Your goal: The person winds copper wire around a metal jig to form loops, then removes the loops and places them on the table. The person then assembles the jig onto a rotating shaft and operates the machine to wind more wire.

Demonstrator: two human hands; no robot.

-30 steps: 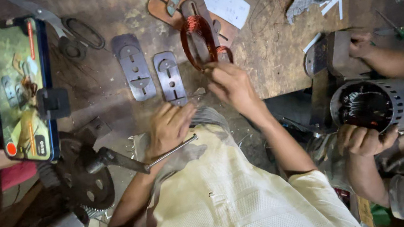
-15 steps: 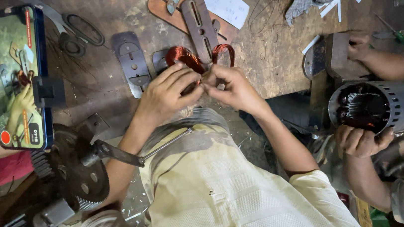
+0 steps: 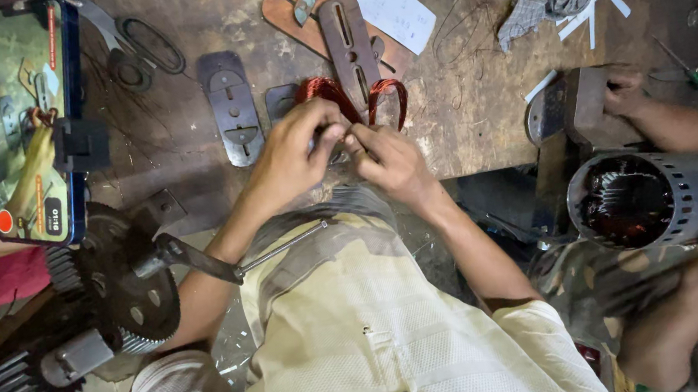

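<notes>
Scuffed brown workbench (image 3: 479, 122) under you, and the copper wire coil (image 3: 339, 98) lies on it just beside a slotted metal plate (image 3: 347, 36). Your left hand (image 3: 288, 155) and right hand (image 3: 393, 161) meet at the coil's near edge, fingers pinched on its strands.

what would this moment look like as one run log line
left hand: pinching copper wire coil | right hand: pinching same coil, touching left hand | coil: on workbench beside slotted metal plate | nearby: another person holding motor housing
</notes>
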